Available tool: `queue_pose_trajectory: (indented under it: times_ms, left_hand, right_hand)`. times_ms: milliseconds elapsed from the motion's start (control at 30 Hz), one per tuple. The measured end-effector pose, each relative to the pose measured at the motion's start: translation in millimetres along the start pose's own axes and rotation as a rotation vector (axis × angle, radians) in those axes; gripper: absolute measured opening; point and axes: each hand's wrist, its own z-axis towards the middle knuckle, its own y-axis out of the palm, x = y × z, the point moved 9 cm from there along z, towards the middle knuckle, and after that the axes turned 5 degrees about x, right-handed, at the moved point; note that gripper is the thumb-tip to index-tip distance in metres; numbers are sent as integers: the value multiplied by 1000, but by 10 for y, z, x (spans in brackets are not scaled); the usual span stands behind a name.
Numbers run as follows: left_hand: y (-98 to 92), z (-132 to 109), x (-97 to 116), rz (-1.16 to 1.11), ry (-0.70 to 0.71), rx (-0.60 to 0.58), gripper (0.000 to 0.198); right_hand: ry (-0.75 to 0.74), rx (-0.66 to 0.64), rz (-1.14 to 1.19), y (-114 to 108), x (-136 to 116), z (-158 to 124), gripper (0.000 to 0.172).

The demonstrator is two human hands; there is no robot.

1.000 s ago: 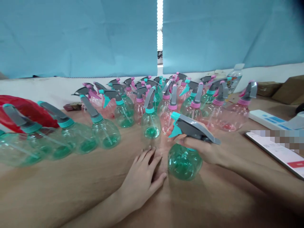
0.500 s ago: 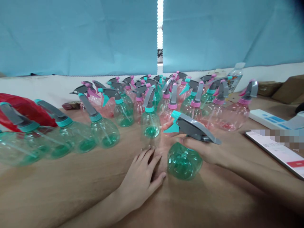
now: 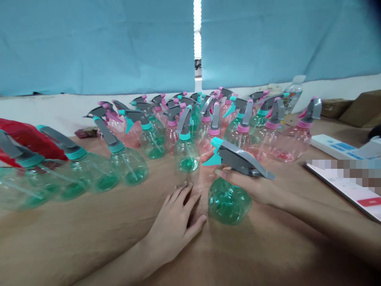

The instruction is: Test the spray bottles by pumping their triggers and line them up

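Observation:
My right hand (image 3: 248,183) is closed round the neck of a green spray bottle (image 3: 229,202), just below its grey head and turquoise trigger. That bottle leans a little, its nozzle pointing to the left; whether its base touches the table I cannot tell. To its left, my left hand (image 3: 177,218) lies palm down on the wooden table (image 3: 98,234), fingers spread and holding nothing. Just beyond the left fingertips stands another green spray bottle (image 3: 186,157) with a turquoise collar.
Several green spray bottles (image 3: 129,165) line the left side, near a red plastic bag (image 3: 26,137). Pink and green spray bottles crowd the back. On the right are a phone (image 3: 345,186), a white device (image 3: 333,146), a clear bottle (image 3: 294,95) and brown boxes (image 3: 361,109).
The view has shifted slightly, so everything sits a little further left. My right hand keeps its hold on the green spray bottle, and my left hand stays flat on the table.

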Motion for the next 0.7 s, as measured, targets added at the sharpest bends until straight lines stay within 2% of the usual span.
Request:
queue_pose_trajectory:
  times_ms: [300,500,600,700]
  left_hand:
    - [-2,-9,4,-18,-9,-26,51]
    - [-13,-2,18,-19,-4,-20,50]
    - [-5,-5,15,-16,-1,-15,50]
    - [15,-7,6,-13,-5,-24,51]
  right_hand:
    - [15,-46,119,37,29,6,36]
    - [13,-35,102,36,-23,24,35]
    - [29,-35,88,39,-22,22,30]
    - [31,1,72,11,-6,16,17]
